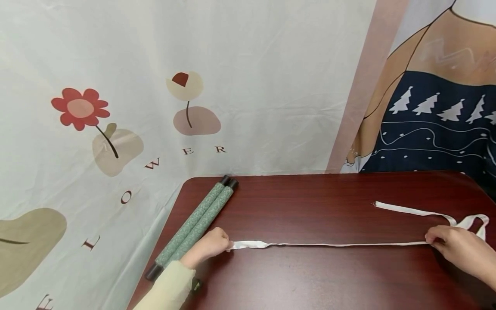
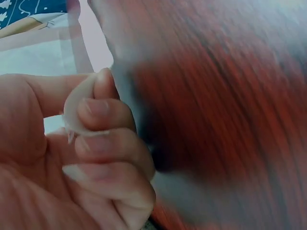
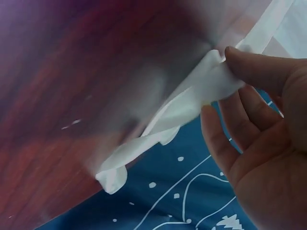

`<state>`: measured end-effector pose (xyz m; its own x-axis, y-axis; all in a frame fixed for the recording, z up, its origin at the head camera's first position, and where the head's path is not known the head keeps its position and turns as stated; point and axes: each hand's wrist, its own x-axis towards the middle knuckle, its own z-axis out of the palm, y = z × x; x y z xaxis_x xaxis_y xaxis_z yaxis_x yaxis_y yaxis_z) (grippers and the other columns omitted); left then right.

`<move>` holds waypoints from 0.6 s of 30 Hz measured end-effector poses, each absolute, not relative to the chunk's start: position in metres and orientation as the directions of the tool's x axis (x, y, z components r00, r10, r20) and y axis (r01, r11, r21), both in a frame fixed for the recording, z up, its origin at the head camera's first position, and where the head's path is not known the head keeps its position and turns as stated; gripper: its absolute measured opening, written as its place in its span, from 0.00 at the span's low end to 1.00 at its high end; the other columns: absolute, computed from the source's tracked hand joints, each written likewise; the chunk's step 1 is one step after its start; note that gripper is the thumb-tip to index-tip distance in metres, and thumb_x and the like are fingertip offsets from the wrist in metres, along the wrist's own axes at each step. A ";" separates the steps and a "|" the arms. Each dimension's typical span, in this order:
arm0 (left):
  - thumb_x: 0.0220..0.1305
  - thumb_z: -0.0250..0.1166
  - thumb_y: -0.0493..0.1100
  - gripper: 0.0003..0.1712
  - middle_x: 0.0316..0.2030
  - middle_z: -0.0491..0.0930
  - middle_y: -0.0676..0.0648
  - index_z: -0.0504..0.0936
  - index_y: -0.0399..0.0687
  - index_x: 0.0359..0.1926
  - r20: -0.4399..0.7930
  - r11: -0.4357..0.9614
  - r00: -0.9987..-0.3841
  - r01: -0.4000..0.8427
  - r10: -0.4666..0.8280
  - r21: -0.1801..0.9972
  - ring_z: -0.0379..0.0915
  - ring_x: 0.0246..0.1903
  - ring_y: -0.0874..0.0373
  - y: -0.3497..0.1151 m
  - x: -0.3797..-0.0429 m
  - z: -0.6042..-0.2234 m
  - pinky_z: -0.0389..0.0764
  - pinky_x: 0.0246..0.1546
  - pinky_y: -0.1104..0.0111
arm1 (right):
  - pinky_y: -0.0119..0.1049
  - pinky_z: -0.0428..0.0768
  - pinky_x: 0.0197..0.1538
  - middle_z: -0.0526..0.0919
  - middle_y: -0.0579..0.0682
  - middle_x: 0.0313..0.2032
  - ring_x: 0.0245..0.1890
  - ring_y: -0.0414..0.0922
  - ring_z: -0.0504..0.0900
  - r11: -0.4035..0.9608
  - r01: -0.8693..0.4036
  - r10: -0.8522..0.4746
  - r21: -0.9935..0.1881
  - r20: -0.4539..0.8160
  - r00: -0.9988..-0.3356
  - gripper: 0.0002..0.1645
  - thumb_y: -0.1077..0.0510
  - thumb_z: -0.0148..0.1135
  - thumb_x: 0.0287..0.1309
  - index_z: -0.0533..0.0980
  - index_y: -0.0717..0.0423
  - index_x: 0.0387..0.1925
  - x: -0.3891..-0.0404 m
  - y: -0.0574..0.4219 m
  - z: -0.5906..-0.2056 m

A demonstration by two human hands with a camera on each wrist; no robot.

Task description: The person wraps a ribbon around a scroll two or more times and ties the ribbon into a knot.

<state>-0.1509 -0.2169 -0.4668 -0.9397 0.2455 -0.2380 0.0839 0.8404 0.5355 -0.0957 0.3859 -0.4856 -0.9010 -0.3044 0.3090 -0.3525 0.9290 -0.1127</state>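
Observation:
A long white fabric ribbon (image 1: 248, 244) runs straight and taut between my two hands above the brown table. My left hand (image 1: 209, 246) grips one end; in the left wrist view the fingers curl over the ribbon (image 2: 96, 38), whose short tail pokes out inside the fist. On the right side of the table, my right hand (image 1: 461, 250) pinches the ribbon between thumb and fingers. Beyond that pinch the rest of the ribbon (image 3: 177, 112) hangs in loose folds, and its frayed free end lies behind the right hand in the head view.
Two green speckled rods (image 1: 193, 224) with black ends lie side by side along the table's left edge, beside my left forearm. A small dark object (image 1: 196, 284) is partly hidden by the left sleeve. Behind the reddish-brown table (image 1: 294, 202) hangs a printed curtain (image 1: 271, 86).

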 end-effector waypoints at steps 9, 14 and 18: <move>0.36 0.65 0.39 0.09 0.06 0.65 0.57 0.76 0.48 0.07 -0.223 0.881 -0.965 0.017 0.139 0.473 0.57 0.12 0.61 -0.223 -0.152 -0.467 0.62 0.14 0.70 | 0.42 0.75 0.19 0.74 0.39 0.19 0.21 0.44 0.75 0.902 -0.431 -0.383 0.012 0.481 -0.789 0.23 0.70 0.74 0.13 0.74 0.41 0.10 -0.097 0.402 -0.493; 0.43 0.65 0.39 0.16 0.06 0.61 0.57 0.72 0.49 0.06 -0.210 0.892 -0.969 0.022 0.131 0.452 0.56 0.11 0.62 -0.225 -0.153 -0.464 0.60 0.12 0.71 | 0.48 0.74 0.19 0.76 0.46 0.18 0.19 0.50 0.75 0.914 -0.405 -0.361 0.037 0.531 -0.767 0.17 0.72 0.72 0.14 0.77 0.50 0.12 -0.100 0.408 -0.496; 0.52 0.65 0.40 0.26 0.06 0.54 0.59 0.62 0.53 0.04 -0.187 0.901 -0.974 0.035 0.127 0.433 0.50 0.09 0.64 -0.227 -0.153 -0.463 0.55 0.11 0.73 | 0.52 0.71 0.19 0.76 0.49 0.18 0.16 0.52 0.74 0.920 -0.390 -0.343 0.040 0.566 -0.750 0.13 0.71 0.69 0.21 0.75 0.53 0.13 -0.100 0.413 -0.499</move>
<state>-0.1527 -0.2272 -0.4634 -0.9741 0.1272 -0.1869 0.0345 0.9007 0.4330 -0.1002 0.4135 -0.4990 -0.7498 -0.3430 0.5658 -0.3904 0.9198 0.0403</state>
